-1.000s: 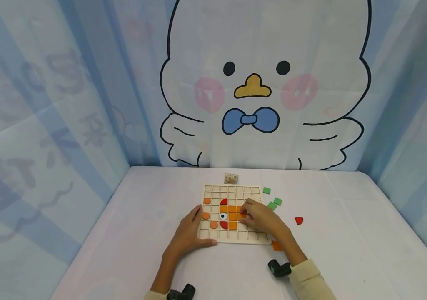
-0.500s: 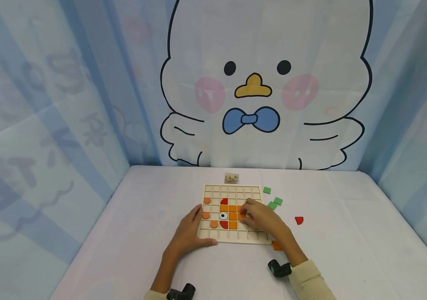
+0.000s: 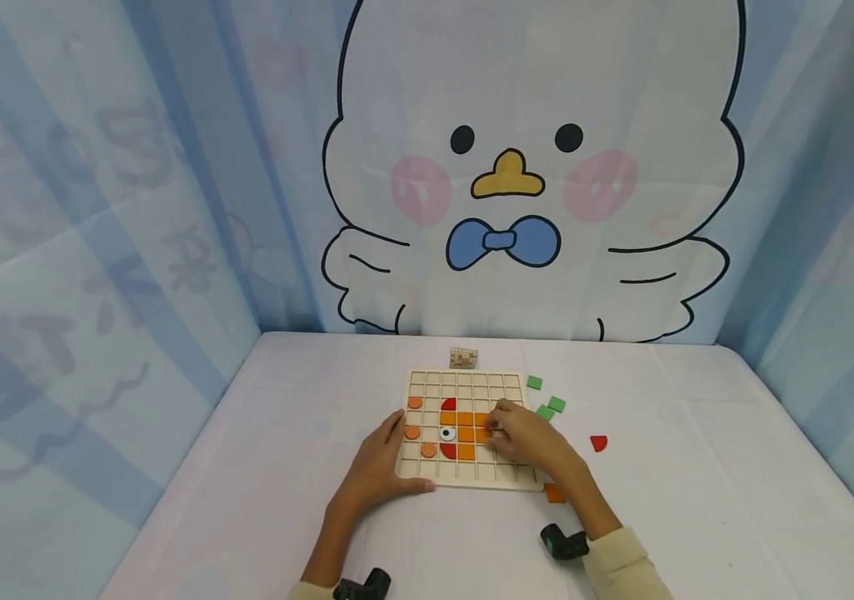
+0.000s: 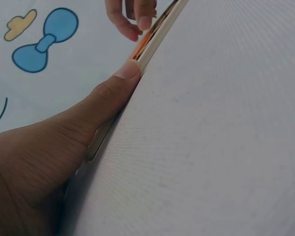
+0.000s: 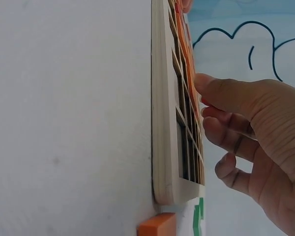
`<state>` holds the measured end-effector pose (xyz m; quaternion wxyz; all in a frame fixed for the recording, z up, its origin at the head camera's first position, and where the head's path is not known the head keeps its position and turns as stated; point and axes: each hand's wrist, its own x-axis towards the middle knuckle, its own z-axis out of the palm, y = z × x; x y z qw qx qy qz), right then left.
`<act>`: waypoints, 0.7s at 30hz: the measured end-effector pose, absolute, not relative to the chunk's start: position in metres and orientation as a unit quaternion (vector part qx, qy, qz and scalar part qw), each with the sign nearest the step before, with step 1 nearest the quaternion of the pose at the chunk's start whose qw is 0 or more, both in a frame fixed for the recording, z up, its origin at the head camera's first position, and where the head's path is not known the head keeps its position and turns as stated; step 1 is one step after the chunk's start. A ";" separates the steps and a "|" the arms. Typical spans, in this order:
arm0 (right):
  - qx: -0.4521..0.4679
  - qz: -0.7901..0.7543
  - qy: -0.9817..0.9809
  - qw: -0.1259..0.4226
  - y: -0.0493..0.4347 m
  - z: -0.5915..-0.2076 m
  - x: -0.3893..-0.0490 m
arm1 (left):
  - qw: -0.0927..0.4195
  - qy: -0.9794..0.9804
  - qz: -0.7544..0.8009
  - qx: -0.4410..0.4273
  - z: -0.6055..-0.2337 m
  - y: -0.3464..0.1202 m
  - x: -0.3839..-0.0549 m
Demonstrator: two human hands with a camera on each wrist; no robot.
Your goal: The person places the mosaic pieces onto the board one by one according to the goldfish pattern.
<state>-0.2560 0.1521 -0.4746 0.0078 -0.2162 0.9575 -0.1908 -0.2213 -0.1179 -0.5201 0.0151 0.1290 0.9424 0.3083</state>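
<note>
A pale wooden grid board (image 3: 491,475) lies on the table with orange square tiles (image 3: 466,434), red rounded tiles (image 3: 447,451), peach discs (image 3: 428,450) and an eye disc (image 3: 446,433) set in its cells. My left hand (image 3: 376,467) rests against the board's near left corner, thumb straight along the front edge (image 4: 130,73) and fingers along the left side. Over the right part of the pattern, my right hand (image 3: 527,433) has thumb and index finger nearly together. A sliver of a red tile (image 5: 205,102) shows between them; its shape is mostly hidden.
Several green square tiles (image 3: 544,412) lie right of the board. Farther right is a loose red tile (image 3: 599,443). One orange piece (image 3: 555,493) sits by the near right corner, under the right forearm. A small patterned card or block (image 3: 463,358) stands behind the board.
My right hand has shifted very slightly right, its fingertips drawing back a little from the orange tiles. The left hand and the board stay put.
</note>
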 end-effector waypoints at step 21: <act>-0.221 -0.197 0.955 0.013 0.190 -0.471 -0.231 | 0.013 0.942 0.311 0.127 -0.518 -0.118 -0.219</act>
